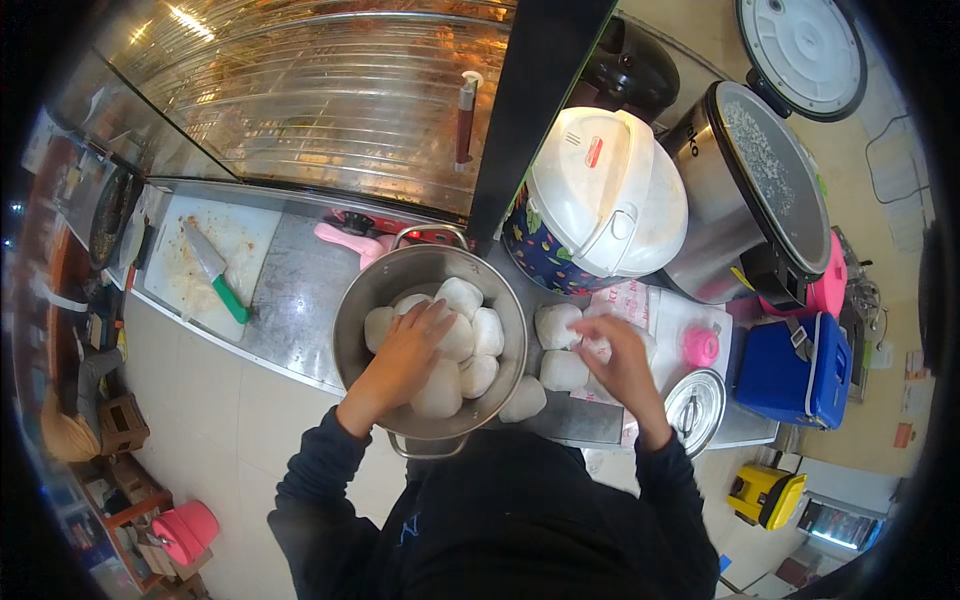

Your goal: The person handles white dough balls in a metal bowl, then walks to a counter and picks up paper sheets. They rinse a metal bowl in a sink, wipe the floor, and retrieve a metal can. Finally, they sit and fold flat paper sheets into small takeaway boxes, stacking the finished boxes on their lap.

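My left hand (402, 352) reaches into a two-handled steel pot (343, 330). Its fingers lie spread over the white, rounded packets (438, 390) piled inside; their contents cannot be made out. To the pot's right, my right hand (622, 360) is at a cluster of similar packets (564, 370) on the counter, fingers apart and curved, fingertips touching or very near them. Part of that cluster is hidden behind the hand. One loose packet (523, 400) rests against the pot's right side.
A green-handled knife (228, 292) lies on a white cutting board (190, 262) at left. Behind the packets stand a white-lidded rice cooker (600, 200) and a large open cooker (740, 190) with rice inside. A steel lid (695, 408) and blue cooler box (795, 370) sit at right.
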### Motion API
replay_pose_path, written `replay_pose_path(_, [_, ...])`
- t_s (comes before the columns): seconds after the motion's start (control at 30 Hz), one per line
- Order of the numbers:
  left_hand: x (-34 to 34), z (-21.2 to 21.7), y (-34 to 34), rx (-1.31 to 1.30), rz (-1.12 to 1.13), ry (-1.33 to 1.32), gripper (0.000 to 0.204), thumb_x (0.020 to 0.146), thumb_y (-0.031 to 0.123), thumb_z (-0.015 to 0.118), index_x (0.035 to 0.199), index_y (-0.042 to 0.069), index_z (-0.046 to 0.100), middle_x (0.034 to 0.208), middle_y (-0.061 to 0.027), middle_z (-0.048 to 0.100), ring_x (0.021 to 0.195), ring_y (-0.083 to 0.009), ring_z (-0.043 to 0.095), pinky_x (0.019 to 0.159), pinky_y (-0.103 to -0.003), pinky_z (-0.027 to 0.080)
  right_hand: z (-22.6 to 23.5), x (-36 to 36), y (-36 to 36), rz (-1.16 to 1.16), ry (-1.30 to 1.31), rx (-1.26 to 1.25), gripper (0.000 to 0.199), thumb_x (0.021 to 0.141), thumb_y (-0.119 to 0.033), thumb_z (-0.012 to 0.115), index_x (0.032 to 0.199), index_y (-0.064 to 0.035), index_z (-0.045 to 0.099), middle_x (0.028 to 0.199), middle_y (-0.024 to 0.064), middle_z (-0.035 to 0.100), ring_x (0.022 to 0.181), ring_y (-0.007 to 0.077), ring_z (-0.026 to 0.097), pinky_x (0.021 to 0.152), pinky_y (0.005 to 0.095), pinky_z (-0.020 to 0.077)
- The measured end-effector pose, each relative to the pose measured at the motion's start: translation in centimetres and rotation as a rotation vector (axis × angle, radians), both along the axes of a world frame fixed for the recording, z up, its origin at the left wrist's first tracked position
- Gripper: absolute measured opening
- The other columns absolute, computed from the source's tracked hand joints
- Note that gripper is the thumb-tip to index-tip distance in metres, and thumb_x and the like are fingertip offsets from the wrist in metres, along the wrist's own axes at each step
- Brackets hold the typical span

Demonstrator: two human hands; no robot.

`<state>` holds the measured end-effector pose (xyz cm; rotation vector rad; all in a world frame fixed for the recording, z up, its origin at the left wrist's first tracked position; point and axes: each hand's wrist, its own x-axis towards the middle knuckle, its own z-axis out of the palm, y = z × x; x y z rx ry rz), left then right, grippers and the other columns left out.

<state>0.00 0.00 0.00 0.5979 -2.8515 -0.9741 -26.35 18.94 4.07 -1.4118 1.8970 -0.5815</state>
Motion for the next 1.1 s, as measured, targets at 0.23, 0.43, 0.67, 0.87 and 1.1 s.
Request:
replay_pose_path(0.23, [-3.3, 1.7, -0.8, -0.104, -0.124, -0.36, 0.049, 0.073, 0.021, 0.066, 0.119, 0.012, 0.053, 0.129, -0.0181, 0.04, 0.118, -0.0392, 0.039, 0.092, -0.052, 0.037, -10.2, 2.6, 4.4, 0.009, 0.381, -0.092, 0.075, 0.058, -0.012, 0.078, 0.124, -0.0094, 0.042, 0.111, 0.0172, 0.049, 0.105, 0.0337, 0.048, 0.089, 0.0438, 0.0389])
replay_pose_path(0.43, [-2.6, 0.2, -1.5, -0.326, -0.135, -0.453, 0.054, 0.068, 0.026, 0.07, 0.117, 0.016, 0.052, 0.123, -0.0202, 0.04, 0.112, -0.0399, 0.042, 0.088, -0.055, 0.04, -6.7, 1.5, 2.5, -0.064, 0.112, -0.041, 0.073, 0.058, -0.019, 0.078, 0.121, -0.007, 0.043, 0.107, 0.018, 0.052, 0.102, 0.0361, 0.051, 0.088, 0.0416, 0.0417])
replay_pose_path(0.67, [1.1, 0.2, -2.8, -0.037, 0.005, -0.469, 0.048, 0.081, 0.03, 0.059, 0.123, 0.011, 0.045, 0.132, -0.025, 0.032, 0.118, -0.0457, 0.036, 0.093, -0.059, 0.035, 3.8, 2.4, -4.7, 0.172, -0.068, -0.477, 0.063, 0.058, -0.017, 0.078, 0.112, -0.0053, 0.048, 0.106, 0.0146, 0.054, 0.102, 0.0319, 0.053, 0.085, 0.0412, 0.0444])
replay_pose_path(0.87, [1.8, 0.4, -1.9, -0.045, 0.033, -0.401, 0.057, 0.088, 0.036, 0.049, 0.128, -0.002, 0.035, 0.138, -0.0269, 0.025, 0.127, -0.0478, 0.026, 0.1, -0.061, 0.026, -0.2, 10.4, -13.5, 0.799, 0.469, 0.091, 0.077, 0.055, -0.012, 0.078, 0.123, -0.0065, 0.042, 0.11, 0.0184, 0.052, 0.104, 0.0339, 0.054, 0.084, 0.0417, 0.0475])
replay_pose_path(1.1, [0.7, 1.1, 0.3, -0.226, -0.026, -0.305, 0.064, 0.091, 0.042, 0.044, 0.136, -0.001, 0.029, 0.141, -0.0259, 0.024, 0.133, -0.0429, 0.019, 0.103, -0.06, 0.02, 0.0, 6.8, -10.0, 0.775, 0.081, -0.305, 0.065, 0.075, -0.01, 0.066, 0.133, -0.0115, 0.036, 0.12, 0.0199, 0.051, 0.11, 0.0347, 0.053, 0.089, 0.0475, 0.0449])
